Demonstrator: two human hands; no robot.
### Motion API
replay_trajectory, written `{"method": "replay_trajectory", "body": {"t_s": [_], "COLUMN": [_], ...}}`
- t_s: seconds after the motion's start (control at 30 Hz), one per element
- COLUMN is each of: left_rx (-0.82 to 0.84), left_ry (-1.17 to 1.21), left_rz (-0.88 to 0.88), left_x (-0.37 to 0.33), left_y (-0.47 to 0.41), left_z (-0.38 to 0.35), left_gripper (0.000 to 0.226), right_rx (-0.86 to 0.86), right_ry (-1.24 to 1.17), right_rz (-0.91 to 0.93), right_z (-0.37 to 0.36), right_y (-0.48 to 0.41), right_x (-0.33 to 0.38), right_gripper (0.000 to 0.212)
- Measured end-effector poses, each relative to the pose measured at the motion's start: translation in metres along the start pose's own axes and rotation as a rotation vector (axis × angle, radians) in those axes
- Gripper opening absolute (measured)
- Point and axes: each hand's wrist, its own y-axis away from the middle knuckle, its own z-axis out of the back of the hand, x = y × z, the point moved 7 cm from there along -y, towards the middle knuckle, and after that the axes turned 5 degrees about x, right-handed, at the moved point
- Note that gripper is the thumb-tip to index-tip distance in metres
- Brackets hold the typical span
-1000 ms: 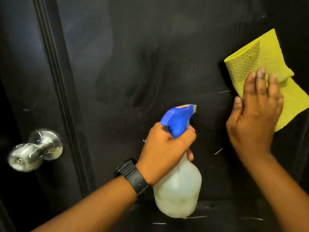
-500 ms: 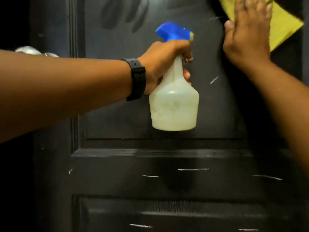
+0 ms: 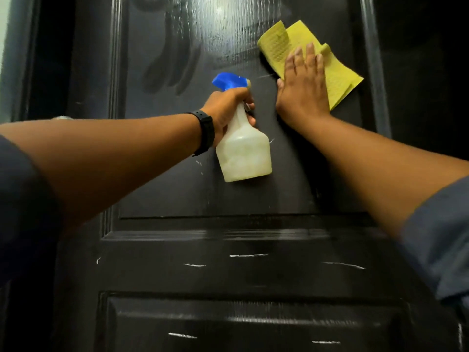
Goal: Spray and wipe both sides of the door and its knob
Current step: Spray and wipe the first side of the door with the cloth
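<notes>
Lower in view now, right hand (image 3: 302,90) presses yellow cloth (image 3: 279,47) on door (image 3: 177,189), fingers (image 3: 310,55) straight; left hand (image 3: 228,107) grips spray bottle (image 3: 243,156).

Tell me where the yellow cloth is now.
In the head view, the yellow cloth is upper right on the door, pressed under the right hand, near the spray bottle.

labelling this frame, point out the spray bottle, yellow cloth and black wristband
spray bottle (image 3: 243,158): head view, white body
yellow cloth (image 3: 275,47): head view, folded upper-left flap
black wristband (image 3: 206,134): head view, strap on the left wrist
</notes>
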Motion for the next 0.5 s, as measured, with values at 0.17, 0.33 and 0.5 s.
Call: {"method": "replay_trajectory", "body": {"t_s": [0.17,0.33,0.5], "left_rx": [0.025,0.042,0.051], "left_ry": [0.005,-0.032,-0.045], "left_rz": [0.015,-0.003,-0.031], "left_x": [-0.001,-0.002,-0.011], "left_y": [-0.011,-0.018,-0.018], "left_z": [-0.003,-0.002,-0.004], "left_gripper": [0.005,0.012,0.010], "right_rx": [-0.040,-0.044,-0.032], "right_ry": [-0.030,-0.092,-0.107], "right_rz": [0.020,0.014,-0.002], "right_z": [0.000,-0.001,0.001], "right_y": [0.000,0.000,0.000], "right_x": [-0.003,-0.005,-0.005], "right_gripper": [0.061,0.061,0.059]}}
